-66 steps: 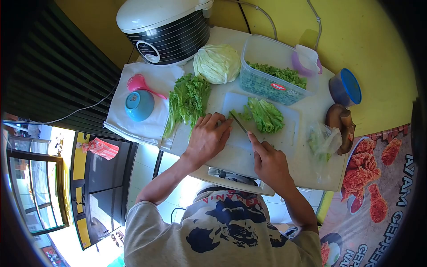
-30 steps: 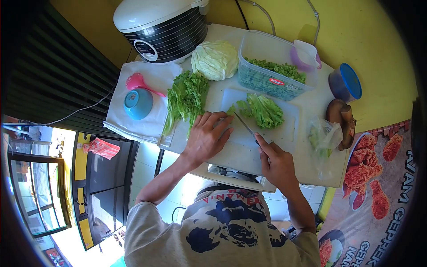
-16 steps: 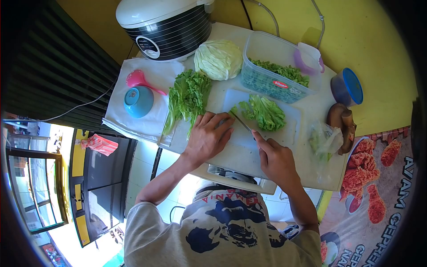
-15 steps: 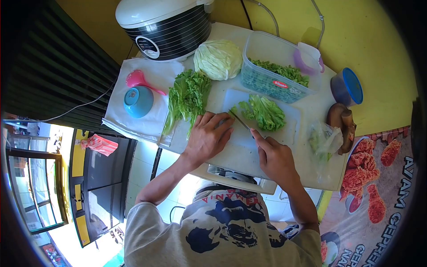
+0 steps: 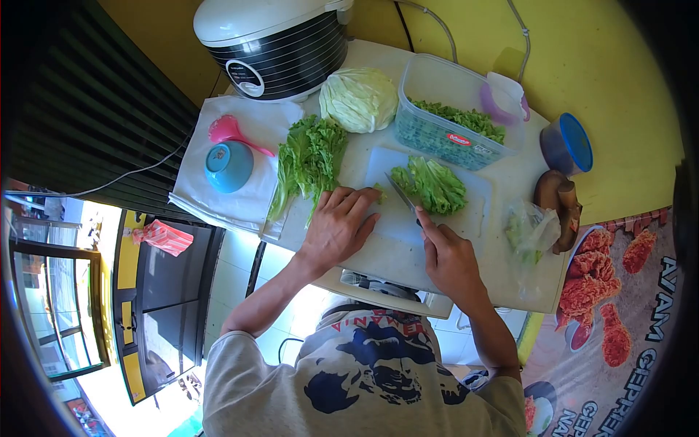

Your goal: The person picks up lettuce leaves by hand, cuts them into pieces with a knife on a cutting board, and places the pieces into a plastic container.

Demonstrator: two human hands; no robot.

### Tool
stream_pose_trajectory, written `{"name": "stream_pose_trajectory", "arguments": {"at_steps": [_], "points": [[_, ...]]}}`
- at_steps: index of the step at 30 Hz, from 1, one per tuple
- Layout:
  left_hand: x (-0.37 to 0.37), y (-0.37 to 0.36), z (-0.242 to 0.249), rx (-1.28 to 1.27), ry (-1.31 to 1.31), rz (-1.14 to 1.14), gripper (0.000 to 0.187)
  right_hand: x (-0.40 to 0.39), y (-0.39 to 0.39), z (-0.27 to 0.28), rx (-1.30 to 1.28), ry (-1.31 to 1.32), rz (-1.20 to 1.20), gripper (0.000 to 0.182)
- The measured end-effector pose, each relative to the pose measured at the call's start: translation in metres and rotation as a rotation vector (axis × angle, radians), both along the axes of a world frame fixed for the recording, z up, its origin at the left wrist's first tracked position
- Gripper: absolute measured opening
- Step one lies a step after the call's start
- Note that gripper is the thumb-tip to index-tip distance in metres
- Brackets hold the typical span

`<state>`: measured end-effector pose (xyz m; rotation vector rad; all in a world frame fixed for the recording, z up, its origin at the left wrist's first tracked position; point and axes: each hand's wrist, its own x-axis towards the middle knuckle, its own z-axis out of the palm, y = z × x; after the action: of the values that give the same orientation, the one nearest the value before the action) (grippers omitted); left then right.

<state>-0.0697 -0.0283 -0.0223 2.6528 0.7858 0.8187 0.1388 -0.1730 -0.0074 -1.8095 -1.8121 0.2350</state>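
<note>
My right hand (image 5: 450, 255) is closed round the handle of a knife (image 5: 402, 192), its blade pointing up and left over the white cutting board (image 5: 408, 229). Just right of the blade lies a clump of green lettuce (image 5: 440, 186), with a smaller leaf piece beside it. My left hand (image 5: 339, 224) rests at the board's left edge, fingers bent and thumb apart. A small green scrap (image 5: 379, 192) shows at its fingertips. Above that hand, a leafy lettuce bunch (image 5: 313, 151) lies on the table.
A clear tub (image 5: 466, 151) of cut greens stands behind the board, beside a whole cabbage (image 5: 359, 100) and a rice cooker (image 5: 284, 62). At left are a blue bowl (image 5: 228, 167) and pink ladle (image 5: 227, 129). A plastic bag (image 5: 533, 231) and blue-lidded jar (image 5: 566, 143) stand right.
The knife has moved slightly right, away from my left fingertips and closer to the lettuce clump. My left hand has stayed nearly in place.
</note>
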Motion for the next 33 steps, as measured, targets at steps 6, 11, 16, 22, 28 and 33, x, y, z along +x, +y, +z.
{"name": "stream_pose_trajectory", "arguments": {"at_steps": [6, 11, 16, 22, 28, 33], "points": [[-0.003, -0.004, 0.005, -0.051, -0.106, 0.03, 0.041, -0.005, -0.013, 0.006, -0.006, 0.039, 0.019, 0.061], [-0.009, -0.004, -0.002, -0.013, -0.053, -0.011, 0.037, -0.004, -0.019, 0.003, -0.024, 0.029, 0.042, 0.061], [-0.007, -0.007, 0.003, 0.011, -0.027, -0.006, 0.039, 0.0, -0.019, 0.003, -0.045, 0.003, 0.044, 0.061], [-0.007, -0.006, 0.003, 0.002, -0.021, -0.004, 0.035, 0.005, -0.018, 0.001, -0.032, -0.006, 0.077, 0.06], [-0.006, -0.006, 0.004, -0.029, -0.035, -0.012, 0.034, 0.009, -0.011, 0.007, -0.064, -0.024, 0.099, 0.058], [-0.004, -0.006, 0.004, -0.041, -0.061, -0.025, 0.032, 0.006, 0.007, 0.006, -0.037, -0.044, 0.119, 0.057]]}}
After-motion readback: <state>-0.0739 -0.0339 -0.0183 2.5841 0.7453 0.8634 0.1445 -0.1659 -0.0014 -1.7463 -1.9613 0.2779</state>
